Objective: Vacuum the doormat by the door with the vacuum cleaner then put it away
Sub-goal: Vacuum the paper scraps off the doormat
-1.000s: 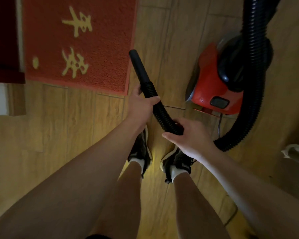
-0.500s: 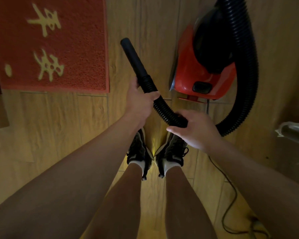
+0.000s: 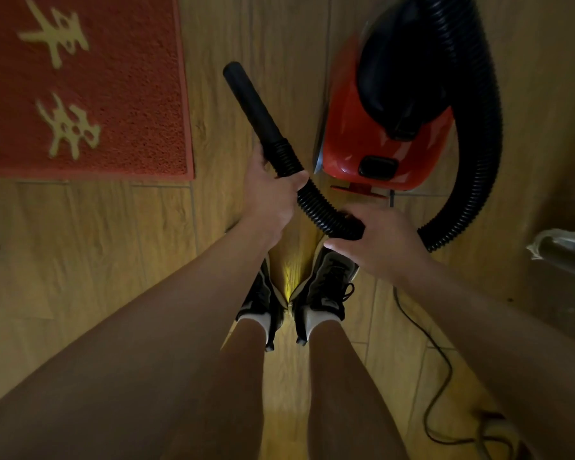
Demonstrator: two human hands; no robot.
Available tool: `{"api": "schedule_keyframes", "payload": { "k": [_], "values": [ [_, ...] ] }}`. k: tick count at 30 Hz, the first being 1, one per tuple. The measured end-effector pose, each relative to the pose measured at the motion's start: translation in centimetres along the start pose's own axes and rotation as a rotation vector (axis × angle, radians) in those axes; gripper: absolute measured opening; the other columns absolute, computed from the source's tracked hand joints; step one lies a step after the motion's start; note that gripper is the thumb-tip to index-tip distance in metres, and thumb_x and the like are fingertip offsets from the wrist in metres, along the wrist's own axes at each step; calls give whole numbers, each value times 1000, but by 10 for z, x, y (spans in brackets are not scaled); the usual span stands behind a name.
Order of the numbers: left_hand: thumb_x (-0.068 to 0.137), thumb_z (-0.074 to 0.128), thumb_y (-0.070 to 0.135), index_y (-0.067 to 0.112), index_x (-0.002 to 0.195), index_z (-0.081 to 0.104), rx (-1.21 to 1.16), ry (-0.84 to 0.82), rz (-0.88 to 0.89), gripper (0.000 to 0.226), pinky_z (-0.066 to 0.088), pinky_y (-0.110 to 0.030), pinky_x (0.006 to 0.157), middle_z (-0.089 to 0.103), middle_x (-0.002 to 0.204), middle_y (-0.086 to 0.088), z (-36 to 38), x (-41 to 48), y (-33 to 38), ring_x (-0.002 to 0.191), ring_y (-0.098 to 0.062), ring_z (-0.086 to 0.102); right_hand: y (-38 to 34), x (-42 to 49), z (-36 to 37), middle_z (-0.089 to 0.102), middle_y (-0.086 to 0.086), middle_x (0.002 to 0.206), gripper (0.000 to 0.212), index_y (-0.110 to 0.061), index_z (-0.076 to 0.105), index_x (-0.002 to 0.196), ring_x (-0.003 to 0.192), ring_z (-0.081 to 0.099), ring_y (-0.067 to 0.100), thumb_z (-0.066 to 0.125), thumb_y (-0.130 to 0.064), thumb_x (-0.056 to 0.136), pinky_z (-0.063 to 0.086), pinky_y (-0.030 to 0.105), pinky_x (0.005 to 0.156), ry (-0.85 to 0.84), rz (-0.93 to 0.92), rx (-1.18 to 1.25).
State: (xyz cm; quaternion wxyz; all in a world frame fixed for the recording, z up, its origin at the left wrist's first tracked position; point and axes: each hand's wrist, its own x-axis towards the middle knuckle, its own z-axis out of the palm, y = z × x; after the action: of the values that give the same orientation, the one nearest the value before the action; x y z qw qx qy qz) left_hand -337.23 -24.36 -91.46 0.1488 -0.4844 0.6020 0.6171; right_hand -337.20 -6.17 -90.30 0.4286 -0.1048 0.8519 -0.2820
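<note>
A red doormat (image 3: 80, 88) lies at upper left on the wood floor (image 3: 97, 244). The left hand (image 3: 273, 194) curls around the black hose (image 3: 316, 207) just below its nozzle (image 3: 253, 101). The right hand (image 3: 382, 244) grips the hose further along. The red vacuum cleaner (image 3: 379, 141) sits right of the nozzle.

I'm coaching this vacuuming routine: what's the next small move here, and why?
Probably swing the nozzle left onto the red doormat: the left hand and right hand both grip the hose, yet the tip points over bare floor beside the mat.
</note>
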Motion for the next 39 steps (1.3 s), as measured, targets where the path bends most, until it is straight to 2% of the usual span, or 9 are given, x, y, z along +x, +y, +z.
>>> {"api": "schedule_keyframes", "payload": {
  "k": [4,7,11,16,22,26,30,34,39],
  "values": [
    [90,72,-1,23,149,46,-17,-3,4,69,54,-49,105,57,130,12,1,3,-2,123,-20,61,0,5,-5,61,-9,83,32,-26,64,91,79,58,10,70,-55,78,54,41,73,-14,-13,-38],
    [90,72,-3,22,148,48,-25,-6,12,67,55,-49,103,58,125,14,3,2,-2,122,-21,62,1,7,-11,65,-9,91,38,-26,68,101,85,61,10,70,-56,79,55,39,77,3,15,0],
    [91,71,-3,23,146,49,-20,-5,5,64,57,-50,100,60,120,16,6,3,-3,118,-20,65,2,11,-18,66,-8,99,49,-23,68,115,90,62,11,72,-57,81,54,31,79,157,120,80],
    [91,71,-2,24,147,49,-10,-8,-19,66,58,-51,98,63,116,16,10,5,-4,116,-21,67,12,25,-27,68,-2,106,55,-14,62,123,95,65,15,72,-53,85,56,33,83,370,308,166],
    [90,71,-5,30,149,46,-27,-27,-32,73,55,-50,103,63,117,17,15,6,-1,117,-19,66,14,38,-32,61,-4,94,54,-9,56,121,88,60,15,74,-46,87,55,37,81,486,388,219],
    [91,68,-7,30,150,44,-51,-44,-42,74,53,-50,106,62,116,17,19,7,4,120,-19,65,18,46,-32,67,4,99,48,-8,56,116,93,66,24,75,-40,87,56,40,82,513,402,211],
    [91,66,-10,27,154,41,-65,-47,-46,77,55,-45,103,61,115,18,23,6,9,111,-15,67,19,49,-35,69,8,105,45,-6,56,116,96,66,26,76,-35,87,54,36,81,509,399,174],
    [92,66,-10,38,138,47,-66,-46,-46,69,55,-41,104,60,111,20,26,4,11,110,-15,68,18,52,-39,70,7,105,45,-7,57,115,96,66,26,77,-35,86,55,37,82,497,417,148],
    [91,67,-9,27,150,44,-60,-38,-60,73,54,-45,105,62,111,18,30,6,8,111,-17,68,19,55,-44,70,8,102,45,-7,58,111,95,66,27,79,-36,84,53,35,79,469,427,96]
  ]
}}
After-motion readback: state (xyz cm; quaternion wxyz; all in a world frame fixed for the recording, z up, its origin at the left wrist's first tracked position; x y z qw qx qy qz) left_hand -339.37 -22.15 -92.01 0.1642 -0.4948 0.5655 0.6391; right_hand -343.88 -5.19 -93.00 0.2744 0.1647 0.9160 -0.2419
